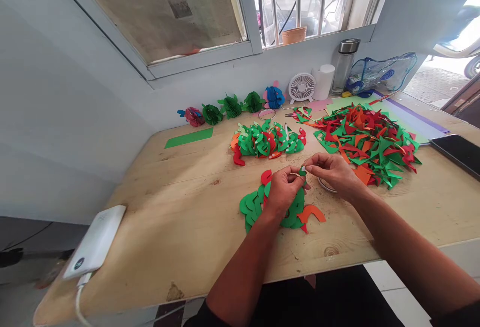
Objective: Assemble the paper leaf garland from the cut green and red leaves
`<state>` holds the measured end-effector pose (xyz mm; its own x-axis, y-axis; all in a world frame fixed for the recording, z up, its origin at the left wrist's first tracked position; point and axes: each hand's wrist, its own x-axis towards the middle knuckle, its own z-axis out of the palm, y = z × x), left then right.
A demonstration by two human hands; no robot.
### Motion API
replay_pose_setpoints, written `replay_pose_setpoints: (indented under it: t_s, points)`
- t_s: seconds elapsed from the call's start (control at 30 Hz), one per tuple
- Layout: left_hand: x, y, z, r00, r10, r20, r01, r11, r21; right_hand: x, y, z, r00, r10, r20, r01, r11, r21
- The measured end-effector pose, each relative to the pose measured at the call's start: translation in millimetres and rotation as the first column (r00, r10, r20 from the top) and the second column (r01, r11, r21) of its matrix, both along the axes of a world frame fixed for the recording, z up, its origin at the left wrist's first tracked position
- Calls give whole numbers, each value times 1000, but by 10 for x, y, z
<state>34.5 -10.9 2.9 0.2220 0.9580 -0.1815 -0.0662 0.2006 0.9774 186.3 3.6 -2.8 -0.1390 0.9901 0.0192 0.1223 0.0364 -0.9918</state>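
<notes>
My left hand (282, 190) is closed, its thumb and fingers pinching a small green paper cutout (302, 173). A tiny white piece (303, 168), perhaps tape, shows at the cutout's tip, and the fingertips of my right hand (335, 173) pinch there. Beneath my left hand lies a pile of curved green paper cutouts (252, 206), with a few red ones and an orange curved piece (313, 213) at its right. A white ring (327, 185), partly hidden, sits under my right hand. Behind, a second heap of green and red cutouts (258, 139) carries small white bits.
A large heap of red, green and orange scraps (369, 139) lies at right, beside a black phone (459, 152). Folded paper figures (230, 106), a small fan (302, 88) and a glass bottle (344, 67) line the wall. A white power bank (95, 242) sits at left.
</notes>
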Motion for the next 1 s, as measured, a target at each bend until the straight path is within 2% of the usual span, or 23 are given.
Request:
replay_pose_setpoints:
  t_s: [0.23,0.43,0.7,1.0]
  points:
    - [1,9,-14,997,7,-70,-4,999,48,10,23,-23,994,-22,106,20,1000,15]
    - [1,2,25,999,27,-29,-26,999,33,7,14,1,994,-36,103,36,999,5]
    - [-11,36,-52,997,35,-71,-29,997,75,18,33,-44,996,-12,94,15,1000,-24]
    - [-17,68,-114,996,23,-83,-15,996,93,8,40,-43,991,-31,133,27,999,27]
